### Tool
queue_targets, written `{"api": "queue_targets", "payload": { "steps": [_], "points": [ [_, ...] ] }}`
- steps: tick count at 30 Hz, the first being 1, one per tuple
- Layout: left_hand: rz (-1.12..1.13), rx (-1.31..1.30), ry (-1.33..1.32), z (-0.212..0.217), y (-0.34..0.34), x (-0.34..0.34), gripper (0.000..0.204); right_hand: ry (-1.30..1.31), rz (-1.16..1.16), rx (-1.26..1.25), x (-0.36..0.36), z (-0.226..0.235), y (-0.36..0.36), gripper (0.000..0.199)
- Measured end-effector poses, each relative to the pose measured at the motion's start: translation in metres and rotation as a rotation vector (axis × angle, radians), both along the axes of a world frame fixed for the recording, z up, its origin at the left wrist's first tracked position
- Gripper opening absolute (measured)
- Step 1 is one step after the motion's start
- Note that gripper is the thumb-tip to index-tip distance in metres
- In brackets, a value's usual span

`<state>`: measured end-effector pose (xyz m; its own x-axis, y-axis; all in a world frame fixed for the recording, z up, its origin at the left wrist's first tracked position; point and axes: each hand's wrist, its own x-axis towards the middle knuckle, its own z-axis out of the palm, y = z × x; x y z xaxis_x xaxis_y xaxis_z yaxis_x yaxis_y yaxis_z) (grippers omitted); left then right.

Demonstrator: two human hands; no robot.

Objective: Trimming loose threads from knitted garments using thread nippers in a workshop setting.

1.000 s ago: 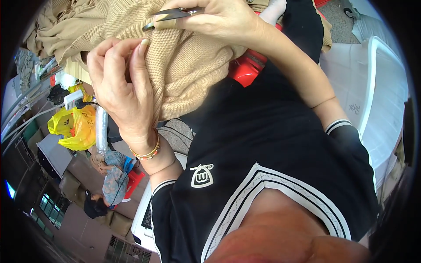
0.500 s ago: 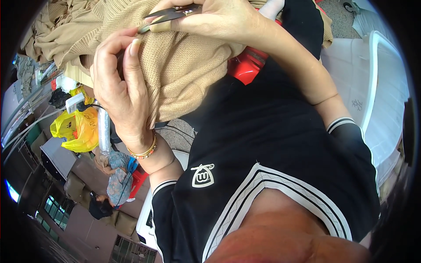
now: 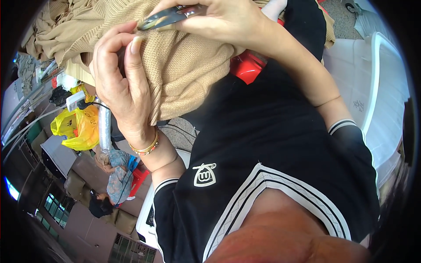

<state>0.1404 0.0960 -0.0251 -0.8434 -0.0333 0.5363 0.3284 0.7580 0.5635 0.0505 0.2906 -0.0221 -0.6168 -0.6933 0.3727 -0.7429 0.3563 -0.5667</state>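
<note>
Tan knitted fabric (image 3: 188, 79), gathered in folds, lies over my lap and spreads to the upper left. My left hand (image 3: 120, 72) pinches a bit of it between thumb and fingers near the top of the fold. In my right hand (image 3: 223, 19) is a pair of dark metal thread snips (image 3: 173, 16). Their blades are nearly together, with the tips right by my left fingertips, against the knit. Whether a thread lies between the blades is too small to tell.
A large translucent white plastic bin (image 3: 377, 83) stands at my right. Something shiny red (image 3: 247, 68) shows under the knit. To the left are a yellow plastic bag (image 3: 81, 127), a white plug-like block (image 3: 75, 101) with a black cable, and a person (image 3: 120, 175) in patterned clothes.
The blades of the snips, apart before, have come together, and the tool has tipped slightly at my left fingertips. Both hands and the knit stay nearly in place.
</note>
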Motion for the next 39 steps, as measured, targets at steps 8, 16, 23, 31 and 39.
{"api": "queue_targets", "payload": {
  "steps": [8,16,23,31,39],
  "points": [
    [-0.054,0.228,-0.092,0.001,0.004,-0.002,0.009,-0.398,0.148,-0.481,-0.013,-0.024,-0.004,0.031],
    [0.005,0.368,-0.116,0.002,0.010,0.000,0.015,-0.556,0.181,-0.403,-0.014,-0.012,0.000,0.032],
    [0.066,0.259,-0.161,0.002,0.008,-0.002,0.014,-0.335,0.082,-0.428,-0.003,-0.013,0.006,0.033],
    [0.117,0.258,-0.168,0.005,0.014,-0.005,0.012,0.342,-0.022,-0.251,-0.007,-0.021,0.013,0.029],
    [0.171,0.127,-0.057,0.000,0.015,-0.004,0.011,0.531,-0.123,-0.114,-0.003,-0.011,0.015,0.024]
  ]
}}
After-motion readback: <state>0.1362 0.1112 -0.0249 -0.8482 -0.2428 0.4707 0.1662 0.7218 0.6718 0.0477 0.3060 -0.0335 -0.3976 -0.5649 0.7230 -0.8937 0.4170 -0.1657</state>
